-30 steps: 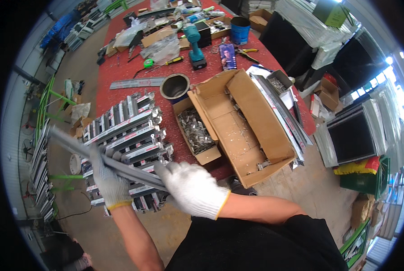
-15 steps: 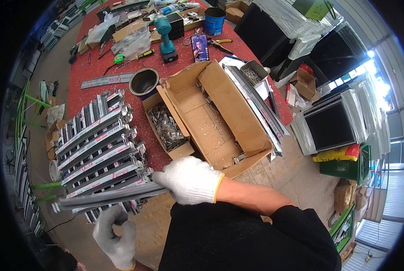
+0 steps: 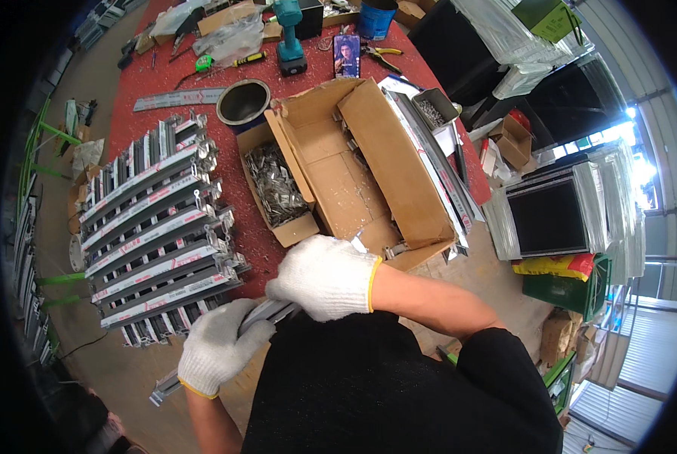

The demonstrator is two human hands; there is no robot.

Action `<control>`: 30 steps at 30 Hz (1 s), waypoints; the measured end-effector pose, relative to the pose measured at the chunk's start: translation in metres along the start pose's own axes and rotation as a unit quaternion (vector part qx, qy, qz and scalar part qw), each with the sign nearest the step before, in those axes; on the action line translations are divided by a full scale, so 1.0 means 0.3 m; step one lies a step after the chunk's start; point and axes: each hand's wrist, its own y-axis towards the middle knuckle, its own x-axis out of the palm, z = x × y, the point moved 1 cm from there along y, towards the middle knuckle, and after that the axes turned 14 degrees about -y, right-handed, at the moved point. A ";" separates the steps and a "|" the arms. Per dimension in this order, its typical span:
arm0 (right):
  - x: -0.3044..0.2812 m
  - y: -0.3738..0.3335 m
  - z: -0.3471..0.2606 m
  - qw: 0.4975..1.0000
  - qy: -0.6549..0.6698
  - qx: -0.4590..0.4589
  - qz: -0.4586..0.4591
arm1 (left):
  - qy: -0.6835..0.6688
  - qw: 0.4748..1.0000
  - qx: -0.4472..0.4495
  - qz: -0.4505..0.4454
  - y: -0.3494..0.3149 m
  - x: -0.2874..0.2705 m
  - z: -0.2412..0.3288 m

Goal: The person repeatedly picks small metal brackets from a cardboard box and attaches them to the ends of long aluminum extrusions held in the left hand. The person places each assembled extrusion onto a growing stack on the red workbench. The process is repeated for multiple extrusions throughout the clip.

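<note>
Both my hands wear white knit gloves. My left hand is wrapped around a grey metal profile, whose far end sticks out below that hand at the lower left. At the profile's other end, close to my body, my right hand is closed on it. The right fingertips are hidden. A small shiny metal piece shows just behind the right hand; I cannot tell whether it touches. Beyond that hand stand a small carton of metal clips and a large open carton with a few metal parts inside.
Stacked metal profiles lie crosswise on the red table at left. Behind the cartons are a dark round pot, a teal cordless drill, a phone, pliers and a screw tray. Wrapped panels lean at right.
My left hand, open and apart from the profile before, has closed around it. The profile has swung down toward the lower left and nearer my body. The view has shifted slightly.
</note>
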 end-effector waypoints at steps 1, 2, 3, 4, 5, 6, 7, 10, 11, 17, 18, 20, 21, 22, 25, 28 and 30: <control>0.006 0.002 0.003 1.000 -0.002 -0.001 -0.002 | 0.002 1.000 0.004 0.004 0.003 0.012 -0.002; 0.006 0.004 0.014 0.999 0.006 -0.010 0.031 | 0.013 1.000 -0.002 0.010 0.004 0.024 -0.007; 0.003 0.003 0.027 0.999 0.013 -0.011 0.047 | 0.029 0.999 0.001 0.020 0.004 0.031 -0.011; -0.006 -0.027 0.049 0.990 0.030 -0.025 0.136 | 0.021 0.999 -0.002 0.024 0.007 0.043 -0.018; -0.017 -0.056 0.077 0.972 0.082 -0.001 0.220 | 0.001 0.999 -0.003 0.034 0.010 0.051 -0.026; -0.032 -0.094 0.118 0.948 0.128 0.018 0.291 | -0.019 0.999 -0.002 0.044 0.013 0.056 -0.035; -0.042 -0.141 0.158 0.933 0.126 0.070 0.330 | -0.041 0.998 -0.003 0.053 0.010 0.063 -0.045; -0.032 -0.245 0.277 0.901 0.139 0.203 0.357 | -0.129 0.989 -0.022 0.075 -0.006 0.075 -0.073; -0.012 -0.262 0.317 0.917 0.133 0.248 0.283 | -0.157 0.984 -0.026 0.084 -0.009 0.078 -0.080; 0.304 -0.146 0.423 0.912 -0.062 0.371 -0.160 | -0.170 0.977 -0.028 0.124 -0.012 0.101 -0.106; 0.355 -0.125 0.422 0.903 -0.064 0.389 -0.173 | -0.177 0.975 -0.039 0.128 -0.014 0.105 -0.111; 0.432 -0.102 0.416 0.890 -0.076 0.401 -0.201 | -0.183 0.974 -0.025 0.133 -0.015 0.111 -0.119; 0.456 -0.092 0.416 0.891 -0.081 0.395 -0.207 | -0.187 0.972 -0.035 0.135 -0.014 0.111 -0.125; 0.472 -0.079 0.414 0.893 -0.089 0.390 -0.206 | -0.192 0.971 -0.023 0.138 -0.015 0.114 -0.129; 0.478 -0.067 0.408 0.899 -0.064 0.398 -0.171 | -0.201 0.969 -0.020 0.143 -0.021 0.125 -0.136; 0.455 -0.065 0.413 0.905 -0.041 0.394 -0.155 | -0.216 0.964 -0.044 0.146 -0.017 0.135 -0.151; 0.440 -0.070 0.422 0.922 -0.024 0.351 -0.161 | -0.222 0.962 -0.046 0.151 -0.020 0.144 -0.161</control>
